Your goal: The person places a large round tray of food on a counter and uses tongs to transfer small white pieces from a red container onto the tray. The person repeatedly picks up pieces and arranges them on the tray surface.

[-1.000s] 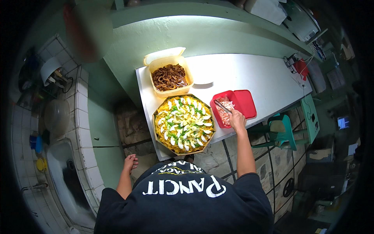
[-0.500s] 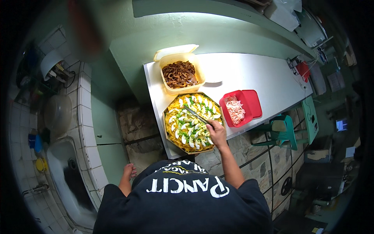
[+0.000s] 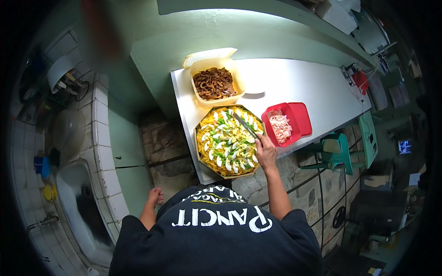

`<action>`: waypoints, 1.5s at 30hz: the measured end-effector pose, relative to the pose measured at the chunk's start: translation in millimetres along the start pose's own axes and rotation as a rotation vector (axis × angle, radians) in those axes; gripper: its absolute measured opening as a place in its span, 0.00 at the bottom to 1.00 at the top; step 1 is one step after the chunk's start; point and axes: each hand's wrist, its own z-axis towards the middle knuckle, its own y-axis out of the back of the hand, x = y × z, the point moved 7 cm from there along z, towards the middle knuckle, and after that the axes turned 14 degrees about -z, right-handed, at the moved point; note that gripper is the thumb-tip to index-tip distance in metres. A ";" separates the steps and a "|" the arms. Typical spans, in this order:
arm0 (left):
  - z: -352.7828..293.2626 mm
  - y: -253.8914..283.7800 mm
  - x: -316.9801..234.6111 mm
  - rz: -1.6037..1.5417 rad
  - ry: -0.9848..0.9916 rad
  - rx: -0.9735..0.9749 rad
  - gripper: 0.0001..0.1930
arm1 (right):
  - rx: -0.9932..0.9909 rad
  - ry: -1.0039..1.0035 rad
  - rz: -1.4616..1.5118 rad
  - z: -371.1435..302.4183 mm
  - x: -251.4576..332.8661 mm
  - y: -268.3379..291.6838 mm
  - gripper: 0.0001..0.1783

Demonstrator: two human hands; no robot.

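My right hand [image 3: 266, 152] is closed on the near end of slim metal tongs [image 3: 246, 126]. The tips reach over an octagonal tray [image 3: 200, 158] filled with yellow noodles [image 3: 212, 162], which are topped with white egg slices, chopped greens and pale pieces. Low beside my body, apart from everything, my left hand [image 3: 156, 196] hangs with loosely bent fingers and nothing visible in it. Behind the tray stands a cream plastic tub [image 3: 239, 93] holding dark brown strips [image 3: 214, 84]. To its right sits a red container [image 3: 268, 128] of pinkish-white pieces [image 3: 280, 126], its red lid beside it.
The white table [image 3: 294, 83] runs along a green wall, with a pale lid or plate [image 3: 254, 90] near the tub. A green plastic chair [image 3: 338, 152] stands by the table's right side. On the left are a tiled counter [image 3: 102, 133] and a sink [image 3: 69, 177].
My right hand and the tongs have shifted slightly right, with the tips now over the upper right part of the noodles. My left hand stays low at my side.
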 end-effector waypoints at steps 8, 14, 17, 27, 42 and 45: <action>-0.8 -13.4 6.1 -0.025 -0.057 0.042 0.15 | 0.122 0.178 -0.309 23.9 -2.3 -1.5 0.11; -3.6 -15.7 2.0 -0.035 -0.047 0.025 0.14 | 0.127 0.194 -0.306 30.3 -4.0 -3.8 0.11; 0.1 -15.7 -0.2 0.006 -0.054 0.040 0.14 | 0.021 0.159 -0.221 31.6 -3.2 15.6 0.11; 3.6 -37.8 0.3 0.044 -0.092 0.083 0.14 | 0.036 0.148 -0.275 127.4 38.0 -24.6 0.13; -4.4 -54.6 -33.7 0.133 -0.145 0.064 0.11 | 0.046 -0.272 -0.425 79.4 -190.2 24.0 0.12; -4.5 -56.0 -39.3 0.088 -0.122 0.062 0.11 | 0.138 -0.286 -0.484 89.7 -187.9 16.1 0.14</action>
